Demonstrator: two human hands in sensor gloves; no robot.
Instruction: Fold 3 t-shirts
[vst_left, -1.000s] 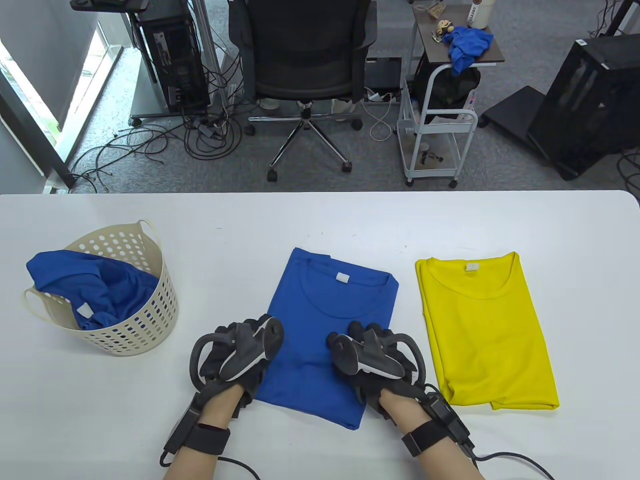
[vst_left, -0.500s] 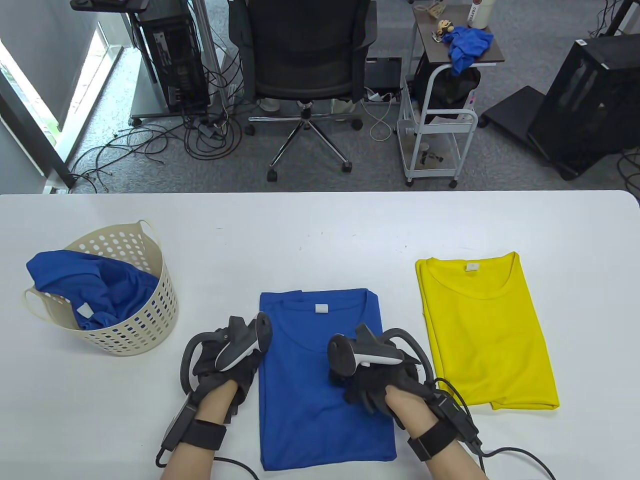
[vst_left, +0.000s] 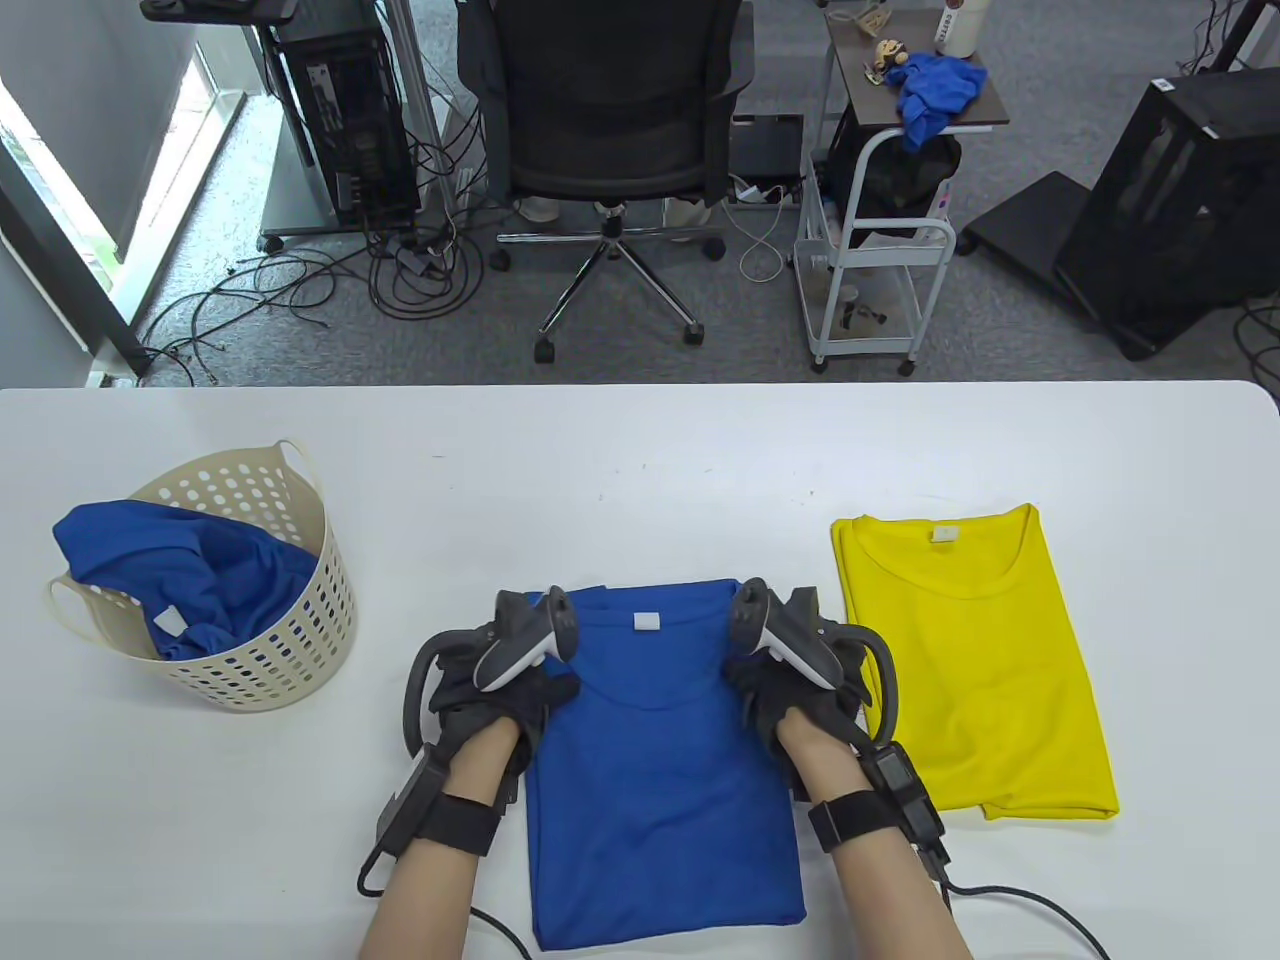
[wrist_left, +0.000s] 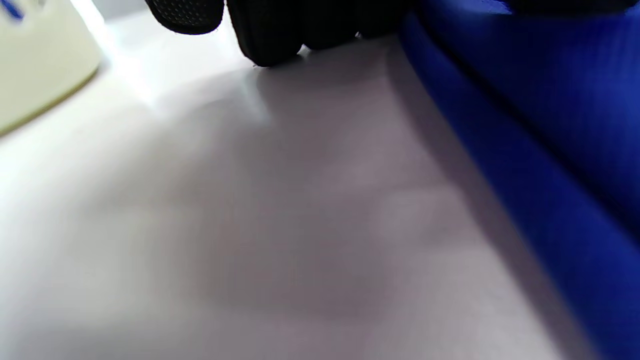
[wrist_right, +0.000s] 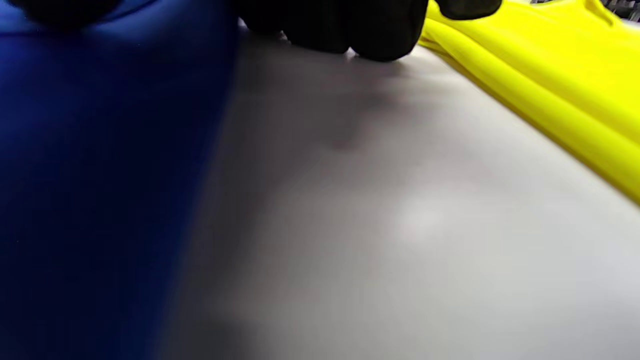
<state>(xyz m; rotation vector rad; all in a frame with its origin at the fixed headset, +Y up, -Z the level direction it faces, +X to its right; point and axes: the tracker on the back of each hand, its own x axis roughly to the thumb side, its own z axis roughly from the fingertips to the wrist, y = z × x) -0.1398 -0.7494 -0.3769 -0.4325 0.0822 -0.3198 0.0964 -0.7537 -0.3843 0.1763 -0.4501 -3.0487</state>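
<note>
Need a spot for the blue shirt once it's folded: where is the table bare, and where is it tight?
Bare table runs along the far edge, beyond all the cloth, and between the laundry basket and the left hand. Tight: the strip between the blue t-shirt and the yellow t-shirt, where the right hand sits.

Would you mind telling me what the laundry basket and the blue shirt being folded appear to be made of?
The laundry basket looks like matte cream moulded plastic: its wall is evenly perforated. The blue shirt seems a thin, smooth knit, possibly synthetic, showing a fine weave up close and lying flat.
</note>
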